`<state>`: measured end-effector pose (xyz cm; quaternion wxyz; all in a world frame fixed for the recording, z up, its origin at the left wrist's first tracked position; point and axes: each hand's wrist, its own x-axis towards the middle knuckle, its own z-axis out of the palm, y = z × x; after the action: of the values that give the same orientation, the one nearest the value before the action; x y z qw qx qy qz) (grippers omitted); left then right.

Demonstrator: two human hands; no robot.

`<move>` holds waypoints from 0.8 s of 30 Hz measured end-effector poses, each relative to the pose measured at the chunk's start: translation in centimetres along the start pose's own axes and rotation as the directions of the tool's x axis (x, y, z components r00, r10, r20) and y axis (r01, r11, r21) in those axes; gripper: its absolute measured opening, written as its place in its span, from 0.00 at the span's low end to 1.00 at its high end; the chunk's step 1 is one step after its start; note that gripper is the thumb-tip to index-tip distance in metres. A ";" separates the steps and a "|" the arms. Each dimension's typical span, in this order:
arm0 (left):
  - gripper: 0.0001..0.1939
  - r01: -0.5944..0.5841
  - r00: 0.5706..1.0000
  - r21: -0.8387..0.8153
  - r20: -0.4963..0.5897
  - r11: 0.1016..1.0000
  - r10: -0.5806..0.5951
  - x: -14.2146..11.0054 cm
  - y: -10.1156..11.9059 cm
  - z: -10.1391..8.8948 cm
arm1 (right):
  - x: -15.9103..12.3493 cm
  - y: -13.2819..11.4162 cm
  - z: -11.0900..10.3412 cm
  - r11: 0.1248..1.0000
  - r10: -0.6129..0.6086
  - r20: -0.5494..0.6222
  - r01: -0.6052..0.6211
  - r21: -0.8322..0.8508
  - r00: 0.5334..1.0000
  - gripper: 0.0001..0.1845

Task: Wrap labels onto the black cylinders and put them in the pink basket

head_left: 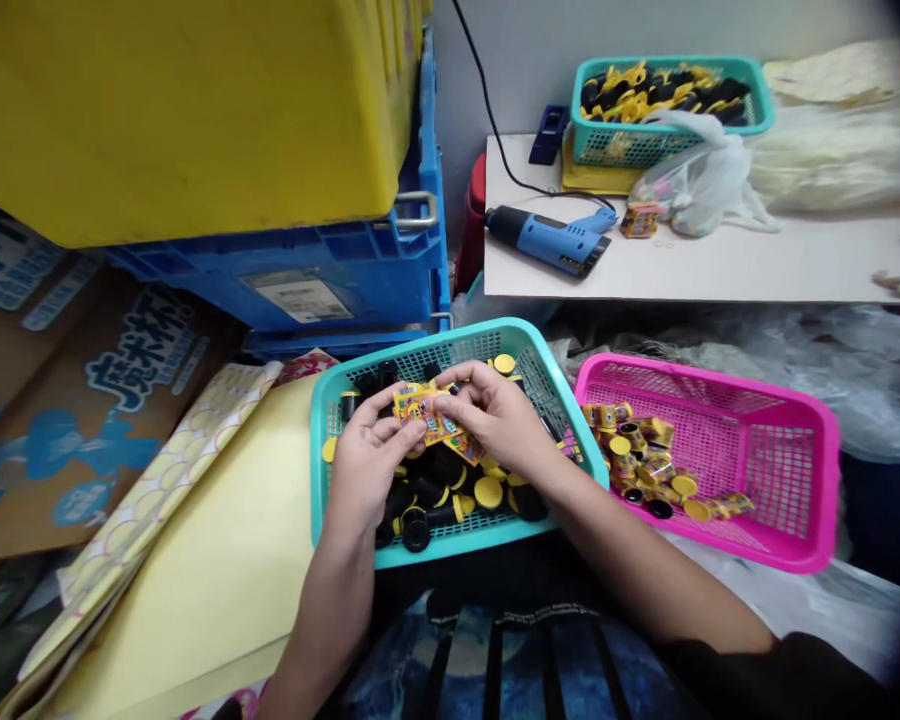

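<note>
Both my hands are over a teal basket (570, 420) on my lap. My left hand (371, 455) pinches the left side of a small yellow printed label (429, 425) with colourful pictures. My right hand (506, 420) grips the label's right side between thumb and fingers. Another orange printed piece (469, 447) hangs just below it, partly hidden by the right hand. Beneath my hands, the basket holds many small black containers (416, 528) with yellow caps (487, 492).
At right, a pink basket (787, 430) contains several labelled containers (656, 465). A blue heat gun (555, 240), a plastic bag (720, 180) and another teal basket (622, 150) lie on a white table (787, 270). Blue crates (345, 280) and cardboard boxes (67, 450) stand at left.
</note>
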<state>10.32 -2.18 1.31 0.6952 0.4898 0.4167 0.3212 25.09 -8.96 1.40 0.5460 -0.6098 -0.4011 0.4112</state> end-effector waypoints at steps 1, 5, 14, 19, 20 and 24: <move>0.34 -0.023 0.999 0.023 -0.023 0.999 0.023 0.0 0.0 -0.1 | 0.1 0.3 0.0 0.999 -0.011 -0.001 0.011 -0.036 1.000 0.19; 0.33 -0.077 0.992 0.125 -0.090 0.989 0.088 -0.3 0.0 -0.4 | 0.7 1.0 0.2 0.976 -0.099 -0.018 0.094 -0.195 0.995 0.20; 0.17 0.030 0.990 0.194 -0.143 0.981 -0.002 -0.2 -0.3 -1.1 | 1.2 1.0 -0.7 0.995 0.101 -0.118 -0.103 -0.011 0.988 0.22; 0.19 0.022 0.991 0.138 -0.135 0.990 -0.003 -0.5 -0.1 -0.9 | 1.1 0.5 -1.1 0.976 0.062 -0.083 -0.078 -0.203 0.995 0.26; 0.19 0.010 0.991 0.098 -0.130 0.995 0.003 -0.7 -0.1 -0.8 | 1.1 0.4 -0.9 0.958 0.014 -0.086 -0.037 -0.283 0.996 0.26; 0.17 0.014 0.998 -0.064 -0.062 0.998 -0.018 -1.0 -0.5 0.0 | 1.0 0.0 0.0 0.944 -0.108 0.030 0.113 -0.309 0.994 0.20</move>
<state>9.84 -3.18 1.14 0.6994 0.4539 0.4320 0.3439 25.46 -8.03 1.33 0.4629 -0.6620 -0.4978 0.3157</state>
